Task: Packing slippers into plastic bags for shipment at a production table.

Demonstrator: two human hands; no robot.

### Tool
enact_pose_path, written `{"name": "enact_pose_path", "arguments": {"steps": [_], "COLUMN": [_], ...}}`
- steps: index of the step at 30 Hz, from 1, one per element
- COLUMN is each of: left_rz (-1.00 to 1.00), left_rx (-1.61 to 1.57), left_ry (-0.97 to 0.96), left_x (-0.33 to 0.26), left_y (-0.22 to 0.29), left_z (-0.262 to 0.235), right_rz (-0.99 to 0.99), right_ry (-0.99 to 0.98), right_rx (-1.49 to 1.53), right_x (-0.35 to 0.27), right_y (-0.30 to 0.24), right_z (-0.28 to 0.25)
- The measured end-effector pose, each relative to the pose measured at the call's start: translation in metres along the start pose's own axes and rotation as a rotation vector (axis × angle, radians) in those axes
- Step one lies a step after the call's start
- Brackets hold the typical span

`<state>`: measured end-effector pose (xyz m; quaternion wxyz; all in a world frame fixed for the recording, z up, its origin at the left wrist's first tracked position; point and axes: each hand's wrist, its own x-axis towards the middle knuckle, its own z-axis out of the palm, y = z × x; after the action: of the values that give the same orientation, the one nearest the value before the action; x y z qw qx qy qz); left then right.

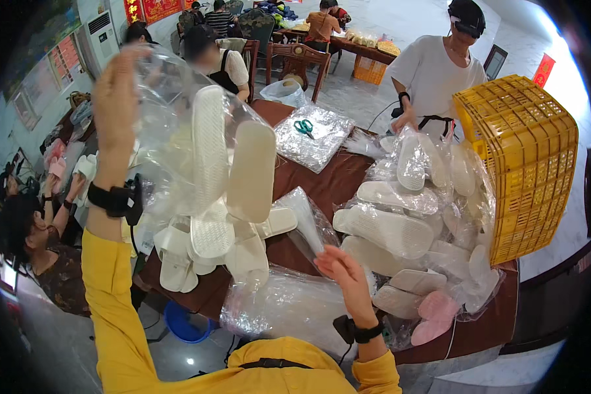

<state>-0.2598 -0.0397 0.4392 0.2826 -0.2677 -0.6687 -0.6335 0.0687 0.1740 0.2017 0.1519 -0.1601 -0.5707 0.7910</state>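
My left hand (pixel 115 98) is raised at the left, closed on the top edge of a clear plastic bag. Inside that bag hang two white slippers (pixel 251 172), soles showing. Below them lies a pile of loose white slippers (pixel 176 256), partly covered by the bag. My right hand (pixel 347 276) is low over the table, its fingers loosely stretched beside a narrow stack of clear bags (pixel 305 217); whether they touch it is unclear. More flat clear plastic bags (pixel 285 302) lie at the table's near edge.
Bagged white slippers (pixel 391 230) are heaped at the right, with a pink pair (pixel 435 316) near the edge. A tilted yellow basket (pixel 525 171) stands beside them, next to a standing person (pixel 440 79). Green scissors (pixel 304 128) rest on a plastic stack. A blue bucket (pixel 185 322) sits below.
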Motion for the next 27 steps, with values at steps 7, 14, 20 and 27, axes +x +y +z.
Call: {"name": "enact_pose_path", "arguments": {"steps": [7,14,20,27], "left_rz": [0.37,0.19,0.884,0.565], "left_rx": [0.002,0.122,1.109,0.205], "left_ry": [0.518,0.515,0.232,-0.994], "left_x": [0.021,0.092,0.044,-0.193], "left_y": [0.034,-0.022,0.052,0.079], "left_z": [-0.034,-0.086,-0.106,0.031], "right_rz": [0.022,0.018,-0.009,-0.071], "right_ry": [0.013,-0.078,-0.075,-0.253], "right_rx": [-0.07,-0.064,-0.063,0.377], "right_x": [-0.025,-0.02,-0.023,-0.053], "right_y": [0.011,0.021,0.01,-0.028], "right_z": [-0.011,-0.006,0.006,0.04]}}
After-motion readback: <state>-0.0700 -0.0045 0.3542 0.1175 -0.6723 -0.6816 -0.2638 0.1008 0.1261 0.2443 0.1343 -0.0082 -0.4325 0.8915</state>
